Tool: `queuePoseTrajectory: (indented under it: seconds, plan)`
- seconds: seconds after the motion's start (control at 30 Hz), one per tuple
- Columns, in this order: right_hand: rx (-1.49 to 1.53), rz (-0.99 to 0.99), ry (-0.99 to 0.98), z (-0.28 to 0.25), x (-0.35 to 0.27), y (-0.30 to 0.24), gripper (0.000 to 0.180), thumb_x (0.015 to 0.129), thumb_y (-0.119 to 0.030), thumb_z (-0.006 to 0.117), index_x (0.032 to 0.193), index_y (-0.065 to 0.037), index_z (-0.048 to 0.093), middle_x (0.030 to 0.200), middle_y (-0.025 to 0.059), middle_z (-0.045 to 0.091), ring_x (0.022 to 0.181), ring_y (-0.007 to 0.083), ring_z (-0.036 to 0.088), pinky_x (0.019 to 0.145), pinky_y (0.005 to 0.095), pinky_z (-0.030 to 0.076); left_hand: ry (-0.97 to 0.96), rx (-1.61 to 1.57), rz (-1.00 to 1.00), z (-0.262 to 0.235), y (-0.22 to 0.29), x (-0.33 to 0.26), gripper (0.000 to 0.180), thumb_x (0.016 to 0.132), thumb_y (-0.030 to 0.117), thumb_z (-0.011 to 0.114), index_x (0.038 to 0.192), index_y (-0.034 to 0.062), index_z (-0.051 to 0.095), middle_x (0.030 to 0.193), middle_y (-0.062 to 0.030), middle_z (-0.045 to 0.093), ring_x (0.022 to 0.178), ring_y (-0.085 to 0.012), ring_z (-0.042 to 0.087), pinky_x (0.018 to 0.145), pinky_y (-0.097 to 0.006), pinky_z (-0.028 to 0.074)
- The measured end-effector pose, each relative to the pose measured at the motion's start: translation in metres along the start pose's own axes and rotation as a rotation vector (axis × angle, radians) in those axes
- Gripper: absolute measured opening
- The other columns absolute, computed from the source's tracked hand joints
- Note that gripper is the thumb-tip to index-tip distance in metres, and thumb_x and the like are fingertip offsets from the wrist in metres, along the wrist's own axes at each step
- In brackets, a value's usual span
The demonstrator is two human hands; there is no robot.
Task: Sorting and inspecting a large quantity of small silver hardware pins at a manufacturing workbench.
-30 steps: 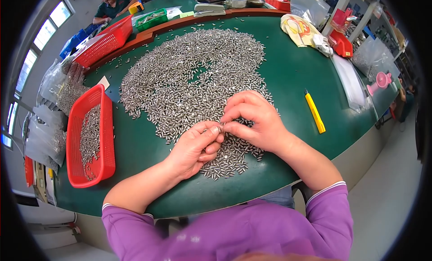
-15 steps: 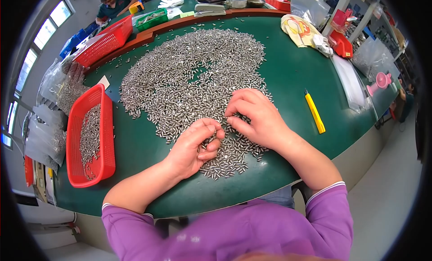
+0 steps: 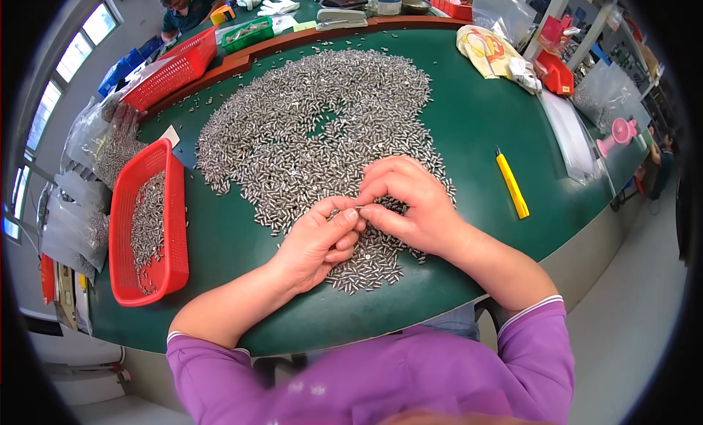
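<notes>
A wide heap of small, shiny, pointed metal pins covers the middle of the green table. Above its near part my two hands meet at the fingertips. My left hand is closed, thumb against index finger with the other fingers curled in. From the right, my right hand pinches at the same spot. One small metal pin shows as a thin glint between both sets of fingertips; most of it is hidden. Below the hands lies a smaller patch of the same pins.
At the left stands a red plastic basket partly filled with pins, beside clear bags of pins. A yellow cutter knife lies on the right. Along the back are a wooden edge strip, a green tray and a co-worker.
My right hand has moved slightly left and down, so its fingertips now touch those of my left hand. The left fingers have pinched together. A gloved hand has appeared at the far side.
</notes>
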State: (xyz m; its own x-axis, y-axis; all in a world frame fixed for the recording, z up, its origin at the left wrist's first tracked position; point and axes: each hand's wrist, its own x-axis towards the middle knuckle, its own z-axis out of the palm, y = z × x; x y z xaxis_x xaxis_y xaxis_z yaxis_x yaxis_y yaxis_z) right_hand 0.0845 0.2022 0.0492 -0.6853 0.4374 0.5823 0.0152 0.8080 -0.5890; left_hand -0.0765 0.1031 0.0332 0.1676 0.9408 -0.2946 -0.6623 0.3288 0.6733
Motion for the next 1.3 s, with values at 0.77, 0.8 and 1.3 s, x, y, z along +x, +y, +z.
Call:
queuePoseTrajectory:
  seconds: [0.77,0.8,1.3]
  plan:
    - [-0.379,0.062,-0.208,0.003,-0.01,0.019,0.011,0.068,-0.012,0.064,0.078,-0.009,0.06,0.079,0.0048,0.055,0.084,0.0257,0.053,0.073,0.0383,0.042,-0.03,-0.022,-0.032,0.003,0.003,-0.001,0.01,0.09,0.014,0.045,0.093,0.0056,0.05,0.083,-0.0041,0.05,0.055,-0.0053,0.036,0.041,-0.015,0.025]
    - [-0.39,0.05,-0.208,0.004,-0.01,0.019,0.011,0.068,-0.012,0.064,0.079,-0.009,0.06,0.08,0.0047,0.056,0.084,0.0256,0.053,0.073,0.0383,0.042,-0.036,-0.004,-0.032,0.002,0.003,0.0,0.01,0.091,0.015,0.044,0.094,0.0064,0.048,0.084,-0.0044,0.049,0.054,-0.0051,0.035,0.041,-0.015,0.026]
    - [-0.357,-0.001,-0.232,0.007,-0.006,0.018,0.013,0.072,-0.011,0.063,0.084,-0.008,0.058,0.083,0.0053,0.056,0.083,0.0253,0.053,0.074,0.0373,0.043,-0.082,-0.065,-0.031,0.0,0.003,-0.001,0.009,0.085,0.006,0.045,0.094,0.0054,0.045,0.086,-0.0068,0.05,0.058,-0.0071,0.038,0.042,-0.017,0.026]
